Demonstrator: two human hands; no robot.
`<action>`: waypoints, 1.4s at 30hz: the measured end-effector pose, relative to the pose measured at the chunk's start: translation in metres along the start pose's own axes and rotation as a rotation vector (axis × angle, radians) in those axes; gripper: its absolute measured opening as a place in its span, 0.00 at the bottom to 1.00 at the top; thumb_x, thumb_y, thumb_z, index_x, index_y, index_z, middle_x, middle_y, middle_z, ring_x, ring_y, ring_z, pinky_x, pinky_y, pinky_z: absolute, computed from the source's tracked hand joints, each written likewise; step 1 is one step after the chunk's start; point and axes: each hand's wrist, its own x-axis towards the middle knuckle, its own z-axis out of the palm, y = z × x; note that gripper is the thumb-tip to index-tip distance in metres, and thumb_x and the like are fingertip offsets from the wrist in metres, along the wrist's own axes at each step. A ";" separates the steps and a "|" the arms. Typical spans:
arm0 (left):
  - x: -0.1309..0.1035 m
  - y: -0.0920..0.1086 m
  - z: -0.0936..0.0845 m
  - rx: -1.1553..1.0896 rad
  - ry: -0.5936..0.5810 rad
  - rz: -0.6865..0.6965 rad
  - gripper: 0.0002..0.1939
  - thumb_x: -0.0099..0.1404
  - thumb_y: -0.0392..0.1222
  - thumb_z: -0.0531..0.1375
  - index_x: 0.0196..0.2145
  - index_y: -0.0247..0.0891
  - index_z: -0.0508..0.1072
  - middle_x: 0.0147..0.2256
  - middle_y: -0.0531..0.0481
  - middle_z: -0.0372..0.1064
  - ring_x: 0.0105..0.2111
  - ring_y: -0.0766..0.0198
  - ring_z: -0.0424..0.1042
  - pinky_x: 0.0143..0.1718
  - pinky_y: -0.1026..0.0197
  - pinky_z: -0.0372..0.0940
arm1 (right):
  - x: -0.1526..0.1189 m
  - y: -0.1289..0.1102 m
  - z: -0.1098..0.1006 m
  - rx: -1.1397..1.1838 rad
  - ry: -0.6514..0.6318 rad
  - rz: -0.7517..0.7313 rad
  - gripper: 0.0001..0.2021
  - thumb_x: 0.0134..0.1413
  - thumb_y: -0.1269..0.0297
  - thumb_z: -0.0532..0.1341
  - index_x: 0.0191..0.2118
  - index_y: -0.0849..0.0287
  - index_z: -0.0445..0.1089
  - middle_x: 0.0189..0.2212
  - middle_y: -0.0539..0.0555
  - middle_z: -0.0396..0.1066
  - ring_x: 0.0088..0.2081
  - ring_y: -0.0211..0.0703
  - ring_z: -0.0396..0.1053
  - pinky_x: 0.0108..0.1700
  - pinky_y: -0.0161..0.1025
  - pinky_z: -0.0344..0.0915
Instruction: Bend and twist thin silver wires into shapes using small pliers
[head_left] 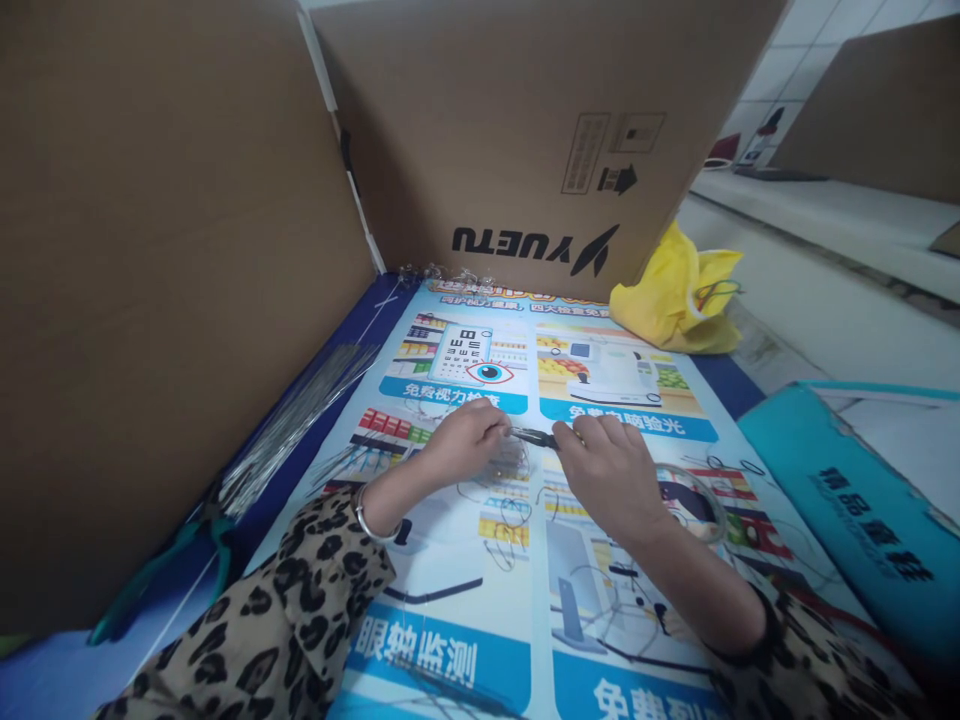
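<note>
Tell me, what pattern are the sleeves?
Leopard print sleeves, tan with dark spots, seen from the head camera.

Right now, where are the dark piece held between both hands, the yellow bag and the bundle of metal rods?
dark piece (534, 436), head view, on its middle between the hands.
yellow bag (667, 295), head view, on its crumpled front.
bundle of metal rods (300, 415), head view, midway along the rods.

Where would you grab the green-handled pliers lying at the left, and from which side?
Grip the pliers by the two green handles, which point toward the person and lie clear on the blue cloth. Come from above and the near side: the nose points toward the wire bundle, and the cardboard wall blocks the left.
</note>
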 end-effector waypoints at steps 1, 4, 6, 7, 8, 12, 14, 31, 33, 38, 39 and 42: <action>0.000 0.000 0.000 -0.004 -0.003 -0.002 0.10 0.60 0.31 0.49 0.26 0.36 0.67 0.26 0.52 0.62 0.32 0.64 0.62 0.35 0.63 0.57 | 0.000 0.000 0.000 0.005 -0.008 0.005 0.07 0.55 0.70 0.54 0.37 0.58 0.69 0.29 0.55 0.64 0.34 0.45 0.54 0.36 0.43 0.45; 0.001 0.001 -0.001 -0.018 -0.017 -0.012 0.10 0.60 0.31 0.49 0.25 0.36 0.67 0.25 0.52 0.61 0.32 0.64 0.61 0.34 0.63 0.57 | 0.000 -0.001 0.002 0.034 -0.010 0.022 0.07 0.55 0.71 0.54 0.36 0.58 0.69 0.30 0.55 0.64 0.35 0.45 0.55 0.36 0.42 0.46; 0.001 0.002 -0.001 -0.032 -0.024 -0.013 0.11 0.60 0.31 0.49 0.24 0.36 0.66 0.25 0.52 0.61 0.32 0.64 0.61 0.34 0.63 0.57 | 0.000 -0.001 0.002 0.054 0.001 0.034 0.08 0.55 0.71 0.54 0.36 0.58 0.69 0.30 0.56 0.64 0.35 0.45 0.55 0.36 0.42 0.46; 0.002 0.002 -0.001 -0.040 -0.026 -0.012 0.10 0.60 0.31 0.49 0.24 0.36 0.66 0.25 0.53 0.61 0.32 0.64 0.61 0.34 0.62 0.57 | 0.000 -0.001 0.002 0.058 0.005 0.036 0.08 0.55 0.71 0.54 0.36 0.58 0.70 0.30 0.56 0.64 0.35 0.45 0.55 0.36 0.42 0.46; 0.002 0.002 -0.001 -0.046 -0.027 -0.011 0.10 0.60 0.31 0.49 0.24 0.36 0.66 0.25 0.53 0.61 0.32 0.64 0.61 0.35 0.62 0.57 | 0.000 -0.001 0.002 0.058 0.007 0.035 0.08 0.55 0.71 0.54 0.36 0.58 0.70 0.30 0.56 0.64 0.35 0.45 0.55 0.36 0.42 0.46; 0.001 0.002 -0.001 -0.053 -0.037 -0.009 0.10 0.61 0.31 0.50 0.25 0.37 0.67 0.26 0.52 0.62 0.32 0.64 0.62 0.35 0.62 0.57 | 0.000 -0.001 0.002 0.041 0.011 0.010 0.07 0.55 0.71 0.54 0.36 0.57 0.69 0.29 0.55 0.64 0.34 0.45 0.54 0.36 0.42 0.46; 0.001 0.001 -0.001 -0.051 -0.038 -0.002 0.09 0.61 0.32 0.50 0.26 0.36 0.67 0.26 0.52 0.61 0.32 0.64 0.62 0.35 0.63 0.57 | 0.001 0.000 0.002 0.034 0.015 -0.003 0.07 0.55 0.71 0.54 0.36 0.57 0.69 0.29 0.55 0.64 0.34 0.44 0.54 0.36 0.42 0.46; 0.001 0.003 -0.008 -0.157 -0.130 0.055 0.10 0.63 0.33 0.49 0.25 0.36 0.64 0.26 0.54 0.60 0.31 0.66 0.61 0.36 0.64 0.55 | 0.001 0.004 0.007 0.049 -0.006 -0.038 0.06 0.53 0.70 0.56 0.26 0.57 0.65 0.26 0.54 0.60 0.32 0.44 0.52 0.35 0.41 0.45; 0.001 0.003 -0.010 -0.166 -0.155 0.051 0.09 0.63 0.33 0.49 0.26 0.36 0.65 0.26 0.54 0.61 0.32 0.66 0.61 0.36 0.64 0.56 | 0.001 0.005 0.007 0.057 -0.010 -0.045 0.06 0.52 0.70 0.56 0.26 0.57 0.64 0.25 0.53 0.60 0.32 0.43 0.52 0.35 0.41 0.45; 0.001 0.004 -0.013 -0.169 -0.210 0.080 0.10 0.64 0.35 0.49 0.26 0.36 0.65 0.27 0.53 0.62 0.32 0.66 0.61 0.38 0.63 0.56 | 0.001 0.006 0.007 0.060 0.007 -0.066 0.06 0.51 0.70 0.57 0.25 0.58 0.64 0.25 0.53 0.60 0.31 0.43 0.52 0.35 0.41 0.46; 0.001 0.004 -0.013 -0.172 -0.213 0.091 0.10 0.64 0.35 0.49 0.26 0.36 0.64 0.27 0.54 0.62 0.32 0.66 0.61 0.38 0.63 0.56 | 0.001 0.006 0.007 0.059 0.009 -0.070 0.06 0.51 0.70 0.57 0.25 0.58 0.64 0.25 0.53 0.60 0.31 0.43 0.52 0.34 0.41 0.45; 0.001 0.003 -0.014 -0.187 -0.216 0.102 0.11 0.65 0.36 0.49 0.26 0.36 0.64 0.27 0.54 0.61 0.31 0.67 0.61 0.38 0.63 0.56 | 0.001 0.005 0.007 0.062 0.010 -0.074 0.07 0.51 0.69 0.57 0.24 0.57 0.64 0.25 0.54 0.61 0.31 0.43 0.52 0.34 0.41 0.46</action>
